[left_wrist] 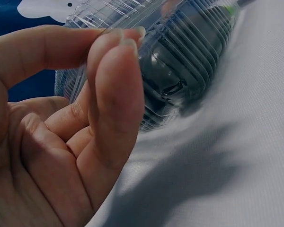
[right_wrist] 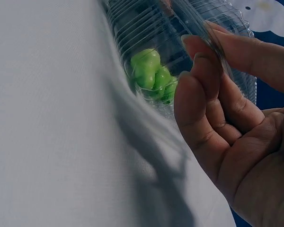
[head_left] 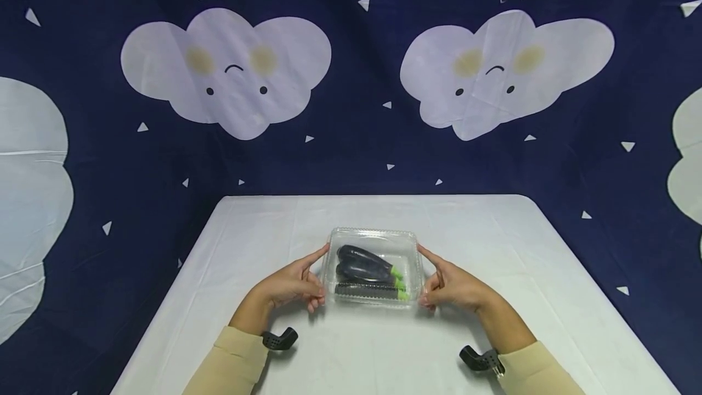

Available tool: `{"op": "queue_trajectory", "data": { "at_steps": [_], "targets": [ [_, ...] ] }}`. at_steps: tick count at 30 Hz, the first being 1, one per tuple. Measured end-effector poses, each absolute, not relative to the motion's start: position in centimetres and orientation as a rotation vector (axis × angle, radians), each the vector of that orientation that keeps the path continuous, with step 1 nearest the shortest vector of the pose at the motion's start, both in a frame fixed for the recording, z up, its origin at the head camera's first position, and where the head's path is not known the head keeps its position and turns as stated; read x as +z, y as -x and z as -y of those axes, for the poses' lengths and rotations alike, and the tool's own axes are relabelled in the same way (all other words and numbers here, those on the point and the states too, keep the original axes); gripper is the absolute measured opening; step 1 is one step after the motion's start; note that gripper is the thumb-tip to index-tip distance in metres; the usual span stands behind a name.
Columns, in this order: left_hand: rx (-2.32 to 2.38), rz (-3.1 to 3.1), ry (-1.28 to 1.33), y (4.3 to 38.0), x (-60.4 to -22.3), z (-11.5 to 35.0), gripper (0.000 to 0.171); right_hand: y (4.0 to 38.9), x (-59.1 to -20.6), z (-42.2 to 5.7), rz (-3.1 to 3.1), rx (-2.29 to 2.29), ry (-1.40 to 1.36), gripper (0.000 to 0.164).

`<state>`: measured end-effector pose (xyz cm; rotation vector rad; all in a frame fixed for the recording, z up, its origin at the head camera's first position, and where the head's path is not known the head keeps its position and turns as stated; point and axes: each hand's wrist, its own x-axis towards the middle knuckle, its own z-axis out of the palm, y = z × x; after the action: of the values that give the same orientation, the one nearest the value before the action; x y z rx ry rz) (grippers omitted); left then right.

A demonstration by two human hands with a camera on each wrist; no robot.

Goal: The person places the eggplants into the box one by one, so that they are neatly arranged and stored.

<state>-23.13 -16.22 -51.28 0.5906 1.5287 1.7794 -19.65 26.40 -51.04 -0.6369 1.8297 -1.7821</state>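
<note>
A clear plastic clamshell container (head_left: 407,252) lies on the white table, its lid down over dark eggplants (head_left: 363,264). Their bright green stem ends (right_wrist: 151,71) point to the right side. My left hand (head_left: 287,284) grips the left edge of the container, thumb near the front corner and index finger stretched toward the back. On the opposite side my right hand (head_left: 457,285) pinches the right edge in much the same way. Both wrist views show fingertips against the container's thin rim (left_wrist: 92,49). Ribbed walls partly blur the eggplants there.
A white cloth covers the table (head_left: 373,346), with its far edge behind the container. Dark blue fabric (head_left: 362,78) printed with white clouds and small triangles hangs behind and at both sides. Each wrist carries a black camera mount (head_left: 281,339).
</note>
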Motion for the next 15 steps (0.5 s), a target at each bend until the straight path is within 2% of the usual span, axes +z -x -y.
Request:
{"op": "queue_trajectory", "data": {
  "at_steps": [15],
  "targets": [
    [1.737, -1.670, -0.637, 23.17, -51.03, 16.59, 0.114, 19.37, -50.84, -27.01, -1.884, -1.798, 0.521, 0.123]
  ]
}}
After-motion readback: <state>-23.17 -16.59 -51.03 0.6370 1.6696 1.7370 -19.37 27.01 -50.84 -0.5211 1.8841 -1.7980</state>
